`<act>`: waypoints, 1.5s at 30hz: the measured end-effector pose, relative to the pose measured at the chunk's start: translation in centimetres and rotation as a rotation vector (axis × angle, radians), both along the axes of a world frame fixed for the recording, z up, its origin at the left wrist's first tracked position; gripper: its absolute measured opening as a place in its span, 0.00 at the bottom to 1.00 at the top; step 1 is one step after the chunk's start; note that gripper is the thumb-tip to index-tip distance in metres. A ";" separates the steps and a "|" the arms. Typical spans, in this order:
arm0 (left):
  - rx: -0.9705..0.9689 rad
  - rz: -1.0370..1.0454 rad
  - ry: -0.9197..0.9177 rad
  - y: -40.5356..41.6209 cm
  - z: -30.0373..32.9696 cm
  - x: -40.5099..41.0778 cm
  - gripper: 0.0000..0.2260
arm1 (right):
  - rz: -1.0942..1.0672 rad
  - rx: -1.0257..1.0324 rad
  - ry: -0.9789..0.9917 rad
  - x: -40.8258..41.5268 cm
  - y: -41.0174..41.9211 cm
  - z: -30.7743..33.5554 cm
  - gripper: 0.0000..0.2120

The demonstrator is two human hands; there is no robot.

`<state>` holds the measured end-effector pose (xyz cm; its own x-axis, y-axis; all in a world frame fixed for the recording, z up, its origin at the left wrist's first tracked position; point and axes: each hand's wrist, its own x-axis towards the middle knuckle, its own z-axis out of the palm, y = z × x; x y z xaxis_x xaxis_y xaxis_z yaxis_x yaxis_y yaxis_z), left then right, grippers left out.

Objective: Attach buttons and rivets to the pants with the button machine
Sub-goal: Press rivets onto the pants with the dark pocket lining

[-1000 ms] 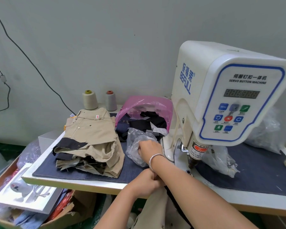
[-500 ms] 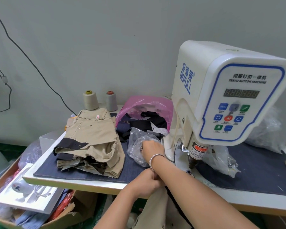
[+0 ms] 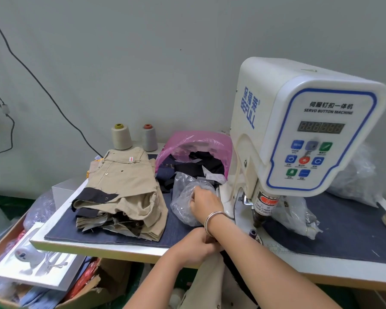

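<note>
From the head camera, the right forearm reaches in from the lower right and crosses over the left wrist toward the middle of the table (image 3: pixel 103 247). A silver bangle (image 3: pixel 212 220) circles the right wrist. The right hand (image 3: pixel 204 202) lies knuckles up at the mouth of a clear plastic bag (image 3: pixel 184 200), just left of the button machine (image 3: pixel 299 139); its fingertips are tucked into the crinkled plastic and hidden, so whether they pinch anything inside cannot be told.

The left forearm comes up from the bottom edge, lower and nearer the camera. The left hand (image 3: pixel 193 248) sits at the table's front edge with fingers curled, gripping the beige pants (image 3: pixel 210 284), which hang down below the table edge toward the person.

A folded stack of beige pants (image 3: pixel 120 192) lies on the dark denim mat (image 3: pixel 343 228) at the left of the table, well apart from the machine. Behind the clear bag, a pink plastic bag (image 3: pixel 194 141) holds dark fabric scraps. Two thread cones (image 3: pixel 122 137) stand by the wall. Another crumpled clear bag (image 3: pixel 299 217) lies just right of the machine's head.
</note>
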<state>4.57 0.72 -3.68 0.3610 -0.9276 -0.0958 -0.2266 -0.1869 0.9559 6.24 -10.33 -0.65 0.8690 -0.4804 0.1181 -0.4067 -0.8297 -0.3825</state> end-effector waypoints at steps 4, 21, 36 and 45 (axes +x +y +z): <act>-0.016 0.002 0.021 -0.1 0.0 0.3 0.06 | -0.037 0.264 -0.264 -3.9 0.4 0.8 0.03; -0.059 0.047 -0.016 0.0 0.2 -0.6 0.13 | -0.055 0.287 -0.502 -10.8 1.9 -2.0 0.02; -0.058 0.009 -0.009 0.0 0.3 -0.4 0.18 | 0.025 0.175 -0.487 -11.4 2.1 -2.1 0.05; -0.061 0.000 0.006 0.0 0.4 -0.4 0.21 | 0.021 0.218 -0.465 -11.2 1.9 -1.9 0.08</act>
<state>4.20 0.76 -3.28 0.3611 -0.9316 -0.0414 -0.2210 -0.1286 0.9668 -4.96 -8.39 -2.60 0.7578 -0.5201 0.3939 -0.1365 -0.7168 -0.6838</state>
